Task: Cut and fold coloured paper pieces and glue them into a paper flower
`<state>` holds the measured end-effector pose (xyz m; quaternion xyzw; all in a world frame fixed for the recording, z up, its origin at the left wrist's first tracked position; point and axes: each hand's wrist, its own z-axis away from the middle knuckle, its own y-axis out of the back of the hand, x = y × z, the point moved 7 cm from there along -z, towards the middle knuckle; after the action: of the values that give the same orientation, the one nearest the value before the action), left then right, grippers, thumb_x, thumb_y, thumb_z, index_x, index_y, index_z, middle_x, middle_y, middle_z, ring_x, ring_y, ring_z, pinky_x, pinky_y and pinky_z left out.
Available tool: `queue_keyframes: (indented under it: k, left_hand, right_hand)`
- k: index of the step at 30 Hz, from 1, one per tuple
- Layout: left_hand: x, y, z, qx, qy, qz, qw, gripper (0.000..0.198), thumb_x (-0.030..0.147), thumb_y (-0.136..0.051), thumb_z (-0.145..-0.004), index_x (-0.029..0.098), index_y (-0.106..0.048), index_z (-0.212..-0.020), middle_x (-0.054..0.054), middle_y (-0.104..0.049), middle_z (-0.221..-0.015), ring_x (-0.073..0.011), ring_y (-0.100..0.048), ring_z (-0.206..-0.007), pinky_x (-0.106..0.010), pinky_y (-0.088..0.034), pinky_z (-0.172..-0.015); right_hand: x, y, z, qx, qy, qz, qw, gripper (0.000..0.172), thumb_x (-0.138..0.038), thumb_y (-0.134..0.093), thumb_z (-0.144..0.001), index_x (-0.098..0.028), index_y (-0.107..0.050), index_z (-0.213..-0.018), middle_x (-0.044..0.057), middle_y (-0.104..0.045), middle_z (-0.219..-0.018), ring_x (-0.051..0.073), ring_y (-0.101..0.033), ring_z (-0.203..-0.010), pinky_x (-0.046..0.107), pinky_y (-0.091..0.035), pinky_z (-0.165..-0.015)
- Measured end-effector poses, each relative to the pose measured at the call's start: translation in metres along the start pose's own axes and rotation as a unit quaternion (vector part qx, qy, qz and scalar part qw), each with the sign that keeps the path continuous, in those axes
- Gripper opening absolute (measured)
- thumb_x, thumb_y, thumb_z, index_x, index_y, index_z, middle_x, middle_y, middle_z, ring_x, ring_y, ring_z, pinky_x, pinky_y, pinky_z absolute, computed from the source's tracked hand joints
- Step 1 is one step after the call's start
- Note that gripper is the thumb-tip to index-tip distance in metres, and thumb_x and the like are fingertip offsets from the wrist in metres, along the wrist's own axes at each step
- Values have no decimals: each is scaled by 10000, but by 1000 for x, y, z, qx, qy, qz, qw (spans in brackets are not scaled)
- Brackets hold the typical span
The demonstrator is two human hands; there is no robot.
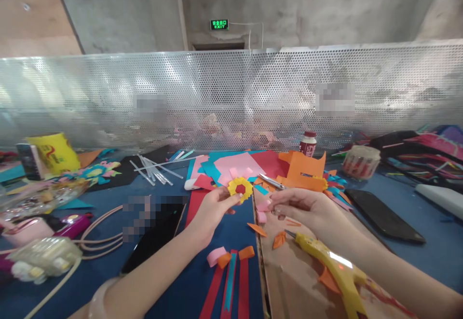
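Note:
Between the thumb and fingers of my left hand [213, 215] is a yellow paper flower [244, 184] with a red centre, held upright above the table. My right hand [307, 208] has its fingers bent together, with the fingertips at a pink curled paper strip [262, 215] over the cardboard. A yellow hot glue gun [329, 261] lies below that hand, its nozzle pointing up and left. Scissors [272, 182] rest just beyond my right fingertips, partly covered by paper. Nearer to me are pink and orange paper loops [217, 256] and red strips [243, 285].
Coloured paper sheets [242, 162] and cut orange paper [302, 170] lie behind my hands. Clear glue sticks [154, 170] sit to the left, beside a dark tablet-like device [159, 234]. A black phone [383, 215] is at right. A perforated metal screen [224, 97] closes the table's back.

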<state>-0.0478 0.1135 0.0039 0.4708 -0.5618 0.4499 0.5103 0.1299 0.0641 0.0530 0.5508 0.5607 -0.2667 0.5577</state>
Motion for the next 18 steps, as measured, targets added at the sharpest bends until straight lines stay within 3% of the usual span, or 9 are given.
queue_keyframes:
  k: [4,6,8,9,12,14,18]
  left_hand:
    - [-5,3,-2,15,22,50,998,336,326,-631,-697,143,-614,-977,-101,-631,-1002,-178,-589,-852,-242,-435,-638]
    - [-6,4,-4,20,27,94,995,293,271,-644,-683,130,-625,-939,-98,-631,-993,-171,-580,-877,-248,-448,-689]
    - [-7,5,-6,24,32,135,990,227,207,-653,-662,114,-634,-868,-92,-634,-957,-156,-578,-856,-258,-457,-740]
    - [-6,5,-7,26,32,149,988,205,180,-656,-651,108,-632,-842,-88,-634,-936,-149,-580,-833,-264,-461,-753]
    - [-3,5,-8,21,22,152,988,217,149,-653,-643,110,-611,-853,-84,-628,-918,-158,-587,-826,-281,-476,-755]
    - [-1,5,-8,23,17,126,992,241,150,-658,-636,113,-590,-864,-89,-626,-923,-180,-593,-850,-289,-485,-743]
    - [-4,10,-7,53,27,78,995,336,148,-684,-611,125,-509,-897,-93,-619,-910,-209,-611,-853,-321,-507,-729]
  right_hand:
    - [8,4,-10,-10,-4,142,990,298,-312,-324,-897,-190,-591,-947,6,-638,-657,109,-587,-533,247,-489,-549]
    - [12,2,-24,-37,79,296,951,313,-259,-291,-905,-204,-595,-954,29,-654,-758,134,-614,-673,279,-498,-640]
    - [25,2,-41,-49,116,344,930,210,-186,-443,-832,-189,-621,-944,75,-647,-935,204,-566,-950,377,-438,-843]
    - [31,-4,-47,-82,161,405,896,218,-153,-472,-806,-185,-621,-962,83,-628,-1018,222,-517,-1042,412,-393,-903]
    - [52,-15,-63,-136,223,483,836,223,-143,-518,-776,-195,-636,-958,56,-646,-953,204,-536,-979,410,-371,-924]
    - [61,-17,-68,-148,233,484,830,196,-140,-527,-764,-206,-659,-894,31,-660,-865,181,-564,-882,371,-385,-904]
    - [59,-10,-68,-97,212,453,861,131,-151,-558,-738,-197,-674,-779,18,-660,-746,165,-579,-745,316,-425,-819]
